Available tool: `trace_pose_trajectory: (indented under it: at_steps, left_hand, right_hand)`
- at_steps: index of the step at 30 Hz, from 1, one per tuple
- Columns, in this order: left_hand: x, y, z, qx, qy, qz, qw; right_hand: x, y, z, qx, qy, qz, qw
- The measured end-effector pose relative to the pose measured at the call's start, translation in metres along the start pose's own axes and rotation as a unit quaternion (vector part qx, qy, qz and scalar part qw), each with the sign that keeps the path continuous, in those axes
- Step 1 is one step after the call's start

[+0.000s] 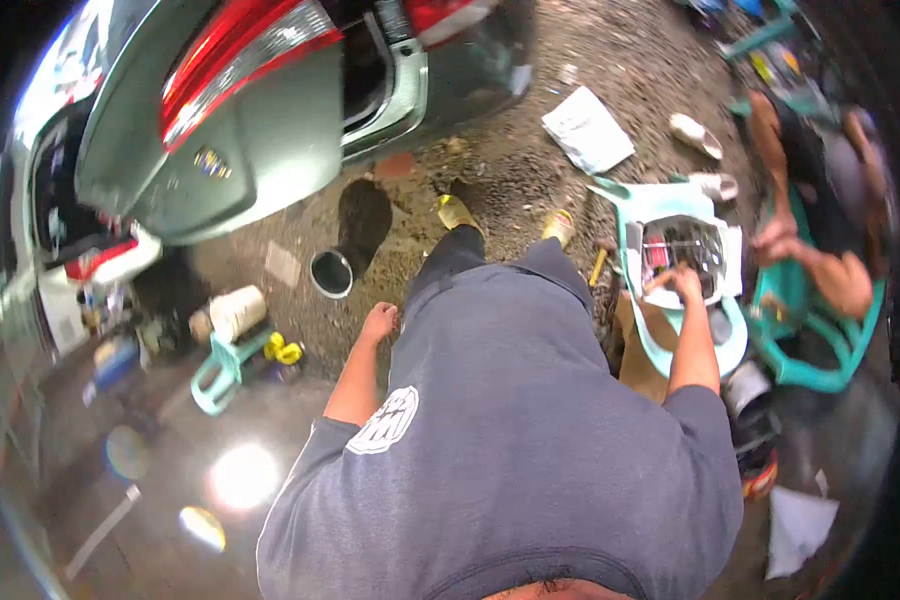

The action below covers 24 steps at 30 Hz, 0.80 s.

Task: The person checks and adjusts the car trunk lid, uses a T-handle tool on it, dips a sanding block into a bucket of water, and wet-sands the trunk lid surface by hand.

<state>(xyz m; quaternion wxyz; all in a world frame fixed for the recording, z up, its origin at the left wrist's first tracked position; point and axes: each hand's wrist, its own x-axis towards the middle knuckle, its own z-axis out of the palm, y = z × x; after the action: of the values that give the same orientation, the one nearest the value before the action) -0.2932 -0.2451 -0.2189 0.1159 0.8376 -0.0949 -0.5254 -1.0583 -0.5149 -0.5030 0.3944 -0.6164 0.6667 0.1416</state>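
Note:
My right hand reaches down into a white container that rests on a pale green plastic chair. Its fingers are partly stretched out over the contents, and I see nothing held in them. Inside, a small red item lies among dark and metallic things too small to name. My left hand hangs low by my side with its fingers curled in; no object shows in it. A hammer with a yellow handle is on the ground left of the chair.
At upper left stands a car with its raised rear panel. A bucket and a small green stool are at left. Another person's arm is near a green chair at right. A white sack lies ahead.

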Motion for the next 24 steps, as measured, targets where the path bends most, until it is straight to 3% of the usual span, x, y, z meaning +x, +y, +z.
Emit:
trace_pose_trajectory:
  at_steps: [1,2,3,4,5,6,8,10,11,12,13,15,16,17,18,19,20,22,24]
  left_hand:
    - [0.002,-0.031,0.004,0.019,0.033,0.013,0.999]
    - [-0.002,-0.048,0.013,0.038,0.047,0.019,0.998]
    - [-0.01,-0.062,0.025,0.059,0.06,0.024,0.996]
    - [-0.016,-0.081,0.033,0.079,0.073,0.026,0.994]
    - [0.007,-0.132,0.042,0.165,0.087,0.131,0.974]
    - [0.011,-0.152,0.055,0.044,0.074,0.094,0.992]
    - [0.007,-0.159,0.084,-0.201,0.034,0.026,0.979]
    - [-0.002,-0.16,0.089,-0.081,0.068,0.017,0.994]
    - [0.0,-0.169,0.084,0.001,0.078,0.028,0.997]
    - [0.001,-0.176,0.079,0.084,0.088,0.037,0.992]
    - [-0.002,-0.174,0.07,0.097,0.112,0.004,0.989]
    - [0.015,-0.2,0.057,0.024,0.152,0.01,0.988]
    - [0.025,-0.213,0.055,-0.015,0.172,0.011,0.985]
    - [0.03,-0.221,0.05,-0.039,0.176,-0.007,0.984]
    - [0.031,-0.226,0.037,-0.062,0.178,-0.025,0.982]
    - [0.03,-0.23,0.022,-0.084,0.178,-0.042,0.979]
    - [0.033,-0.237,0.008,-0.098,0.18,-0.058,0.977]
    - [0.052,-0.264,-0.025,-0.124,0.186,-0.084,0.971]
    - [0.072,-0.302,-0.057,-0.161,0.2,-0.09,0.962]
  right_hand:
    - [-0.008,-0.003,-0.011,-0.074,0.033,-0.029,0.996]
    - [-0.041,-0.045,-0.048,-0.01,0.018,0.08,0.997]
    - [-0.048,-0.065,-0.064,-0.126,-0.026,0.207,0.97]
    - [-0.047,-0.073,-0.072,-0.181,-0.062,0.214,0.958]
    - [-0.049,-0.084,-0.076,-0.175,-0.036,0.221,0.959]
    - [-0.042,-0.099,-0.076,-0.164,-0.011,0.266,0.95]
    - [-0.034,-0.15,-0.088,-0.154,-0.012,0.212,0.965]
    - [-0.002,-0.169,-0.064,-0.092,0.041,0.034,0.994]
    - [-0.006,-0.215,-0.071,-0.078,-0.009,-0.006,0.997]
    - [0.024,-0.215,-0.043,-0.044,0.017,-0.074,0.996]
    - [0.021,-0.263,-0.038,0.002,-0.032,-0.025,0.999]
    - [0.047,-0.309,0.002,-0.048,-0.009,-0.137,0.989]
    - [0.04,-0.35,0.01,-0.043,-0.05,-0.139,0.988]
    - [0.012,-0.405,0.016,-0.118,-0.031,-0.118,0.985]
    - [-0.001,-0.435,0.032,-0.145,0.013,-0.254,0.956]
    - [0.114,-0.379,0.102,-0.26,-0.022,-0.44,0.859]
    - [0.112,-0.415,0.116,-0.307,-0.056,-0.49,0.814]
    - [-0.027,-0.566,0.104,-0.254,-0.116,-0.295,0.914]
    - [-0.053,-0.606,0.155,-0.229,-0.034,-0.398,0.888]
